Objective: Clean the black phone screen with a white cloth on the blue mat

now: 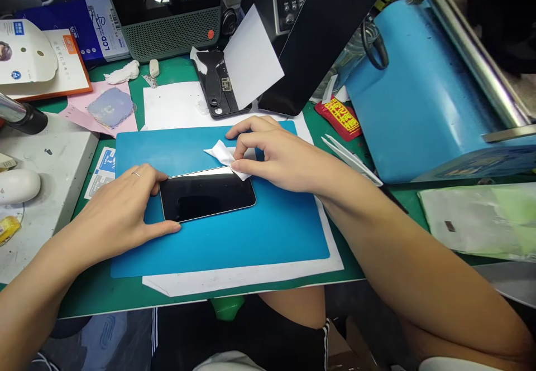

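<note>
A smartphone (pixel 205 198) lies screen up on a blue mat (pixel 234 242), its dark glass facing me. My left hand (pixel 134 203) grips the phone's left end, thumb at the near edge and fingers at the far corner. Pinched between the thumb and fingers of my right hand (pixel 268 150) is a white wipe (pixel 220 152). The wipe touches the phone's far edge near its right end. Part of it is hidden under my fingers.
Behind the mat stands a black holder (pixel 213 83) with a white card (pixel 253 58) leaning on it. A blue machine (pixel 419 97) with a metal bar fills the right side. White tweezers (pixel 352 159) and a red packet (pixel 339 117) lie beside it. A white mouse (pixel 19 187) sits left.
</note>
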A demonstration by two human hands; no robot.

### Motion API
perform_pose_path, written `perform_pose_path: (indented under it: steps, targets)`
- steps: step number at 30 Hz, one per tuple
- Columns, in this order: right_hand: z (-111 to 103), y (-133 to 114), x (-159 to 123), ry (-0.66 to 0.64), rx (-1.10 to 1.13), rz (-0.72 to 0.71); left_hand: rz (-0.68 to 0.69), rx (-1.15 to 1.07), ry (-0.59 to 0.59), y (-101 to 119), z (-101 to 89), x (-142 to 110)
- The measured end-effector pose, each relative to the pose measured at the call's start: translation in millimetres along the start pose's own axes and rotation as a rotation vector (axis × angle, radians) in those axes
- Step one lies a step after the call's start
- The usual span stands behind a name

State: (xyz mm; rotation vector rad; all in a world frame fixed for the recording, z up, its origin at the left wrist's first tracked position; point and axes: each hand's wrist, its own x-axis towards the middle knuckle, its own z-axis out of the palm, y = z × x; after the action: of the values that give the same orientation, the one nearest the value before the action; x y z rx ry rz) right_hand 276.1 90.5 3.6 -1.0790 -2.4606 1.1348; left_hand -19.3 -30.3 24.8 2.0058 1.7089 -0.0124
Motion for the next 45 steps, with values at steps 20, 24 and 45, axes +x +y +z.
perform_pose_path:
  steps: [20,24,45]
  targets:
    - [-1,2,-2,-0.024,0.001,-0.089,0.033,0.015,0.012,-6,3.6,-1]
    - [-1,-1,-5,-0.098,-0.056,-0.177,0.032,0.010,0.025,-7,4.9,-1]
    - [18,2,-33,0.206,-0.470,-0.771,0.008,-0.011,-0.003,-3,3.6,-2]
